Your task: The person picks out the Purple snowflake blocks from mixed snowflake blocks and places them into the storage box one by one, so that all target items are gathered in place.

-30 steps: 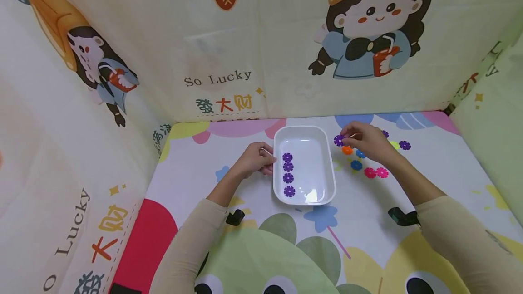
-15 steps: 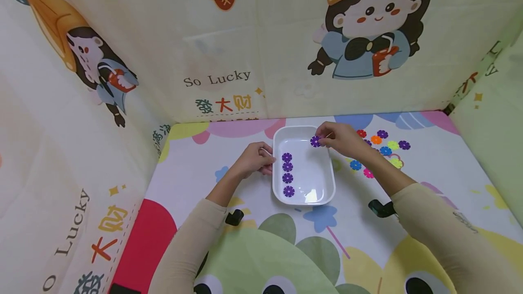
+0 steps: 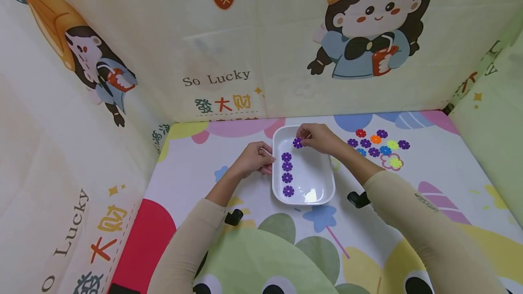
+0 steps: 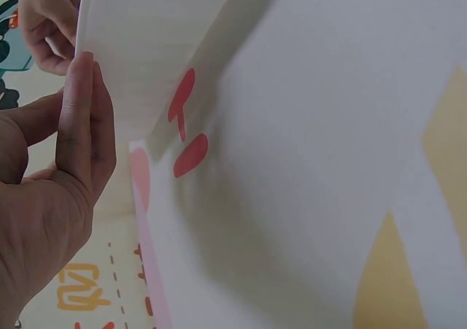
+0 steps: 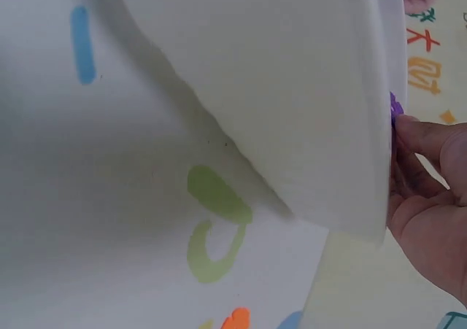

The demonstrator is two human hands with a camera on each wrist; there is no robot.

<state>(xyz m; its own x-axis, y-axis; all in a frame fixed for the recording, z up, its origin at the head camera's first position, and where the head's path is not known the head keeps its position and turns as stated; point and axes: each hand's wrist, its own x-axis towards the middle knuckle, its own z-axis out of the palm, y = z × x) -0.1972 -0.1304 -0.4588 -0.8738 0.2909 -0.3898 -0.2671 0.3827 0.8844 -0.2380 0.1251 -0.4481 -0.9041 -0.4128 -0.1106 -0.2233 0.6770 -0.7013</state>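
Over the far left part of the tray (image 3: 312, 171), a purple flower (image 3: 297, 143) is pinched by the right hand (image 3: 320, 138), just beyond a line of four purple flowers (image 3: 287, 167) lying along the tray's left side; whether the pinched one touches the tray floor cannot be told. The left hand (image 3: 254, 159) grips the tray's left rim, fingers against the outer wall. So four look set down, and a fifth is not yet released. Outside, right of the tray, loose flowers remain on the worktop (image 3: 184, 171): five purple ones (image 3: 373, 152), a red one (image 3: 360, 133), an orange one (image 3: 376, 139), two yellow ones (image 3: 392, 144) and two blue ones (image 3: 385, 150). The right forearm (image 3: 355, 162) crosses the tray's right rim and hides worktop beside that group, so more may lie behind it. A printed cloth wall (image 3: 278, 49) stands at the worktop's far edge
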